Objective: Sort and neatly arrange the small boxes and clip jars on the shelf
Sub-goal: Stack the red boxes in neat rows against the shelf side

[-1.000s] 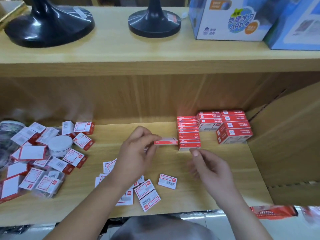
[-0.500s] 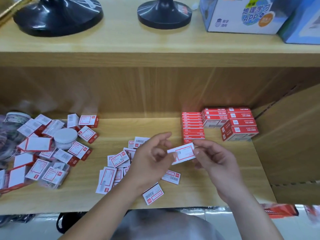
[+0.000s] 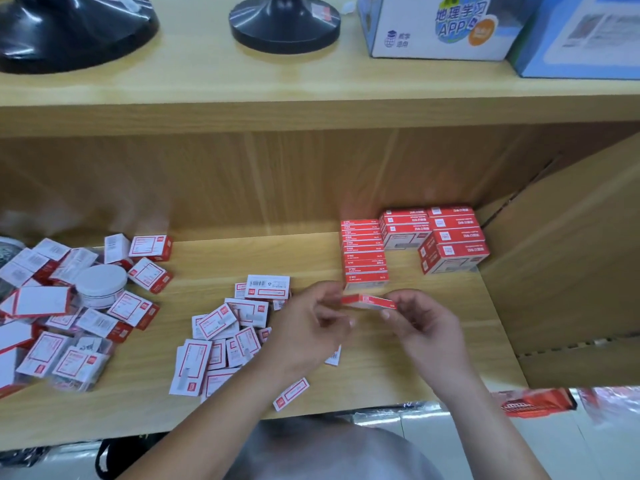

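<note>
A small red and white box [image 3: 367, 301] is held edge-on between both hands, just in front of a neat row of red boxes [image 3: 364, 252]. My left hand [image 3: 308, 327] pinches its left end and my right hand [image 3: 420, 323] pinches its right end. Loose small boxes [image 3: 221, 327] lie scattered on the wooden shelf [image 3: 398, 386] under and left of my left arm. A white-lidded clip jar [image 3: 101, 285] stands among more jumbled boxes [image 3: 52, 306] at the left.
Larger red boxes [image 3: 450, 240] are stacked at the back right, against a cardboard side panel [image 3: 571, 265]. The upper shelf carries two black round bases [image 3: 284, 22] and blue-and-white cartons [image 3: 433, 26]. Red packets [image 3: 533, 403] lie below the shelf at right.
The box, first held by my left hand alone near the row, came toward me into both hands face-up, and has now turned edge-on, close to the row's front end.
</note>
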`<state>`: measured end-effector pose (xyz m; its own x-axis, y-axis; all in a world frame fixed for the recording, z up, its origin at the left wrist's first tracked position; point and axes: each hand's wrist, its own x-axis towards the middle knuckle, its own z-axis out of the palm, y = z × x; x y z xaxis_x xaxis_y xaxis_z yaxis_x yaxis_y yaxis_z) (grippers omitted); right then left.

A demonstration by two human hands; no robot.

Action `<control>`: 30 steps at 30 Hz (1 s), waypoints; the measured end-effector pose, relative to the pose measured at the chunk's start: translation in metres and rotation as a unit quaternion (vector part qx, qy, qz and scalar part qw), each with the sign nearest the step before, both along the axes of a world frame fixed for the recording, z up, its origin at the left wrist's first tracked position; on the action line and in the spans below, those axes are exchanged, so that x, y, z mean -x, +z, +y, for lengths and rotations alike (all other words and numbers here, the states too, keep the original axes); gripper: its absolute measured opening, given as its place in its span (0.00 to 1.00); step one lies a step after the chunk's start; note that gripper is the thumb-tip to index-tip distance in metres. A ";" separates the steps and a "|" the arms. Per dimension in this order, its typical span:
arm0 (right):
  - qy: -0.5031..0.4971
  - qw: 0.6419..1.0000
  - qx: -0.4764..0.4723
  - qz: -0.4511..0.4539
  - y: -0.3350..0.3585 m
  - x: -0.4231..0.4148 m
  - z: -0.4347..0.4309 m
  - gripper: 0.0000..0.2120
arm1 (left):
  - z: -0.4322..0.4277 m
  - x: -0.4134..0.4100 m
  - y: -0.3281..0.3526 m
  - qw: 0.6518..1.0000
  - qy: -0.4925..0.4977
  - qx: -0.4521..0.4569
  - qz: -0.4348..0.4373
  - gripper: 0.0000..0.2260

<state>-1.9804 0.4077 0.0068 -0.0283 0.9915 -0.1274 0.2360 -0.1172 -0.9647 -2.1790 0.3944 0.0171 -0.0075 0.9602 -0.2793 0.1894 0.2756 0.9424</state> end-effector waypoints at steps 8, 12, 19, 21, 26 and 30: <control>-0.043 0.988 -0.078 -0.129 -0.029 -0.004 0.026 0.20 | 0.015 0.002 -0.019 0.952 -0.076 -0.086 0.284 0.15; -0.039 0.975 -0.113 -0.187 -0.041 -0.004 0.030 0.07 | 0.027 -0.006 -0.020 0.922 -0.101 -0.108 0.359 0.11; -0.015 0.936 -0.163 -0.311 -0.043 0.003 0.029 0.08 | 0.036 -0.010 -0.032 0.911 -0.099 -0.147 0.372 0.11; -0.016 0.932 -0.171 -0.318 -0.042 0.005 0.029 0.09 | 0.037 -0.009 -0.035 0.912 -0.093 -0.151 0.369 0.11; -0.011 0.933 -0.165 -0.320 -0.039 0.003 0.029 0.09 | 0.039 -0.010 -0.031 0.901 -0.126 -0.137 0.392 0.11; -0.023 0.960 -0.110 -0.255 -0.035 -0.004 0.023 0.12 | 0.030 0.019 -0.016 0.941 -0.110 -0.149 0.284 0.06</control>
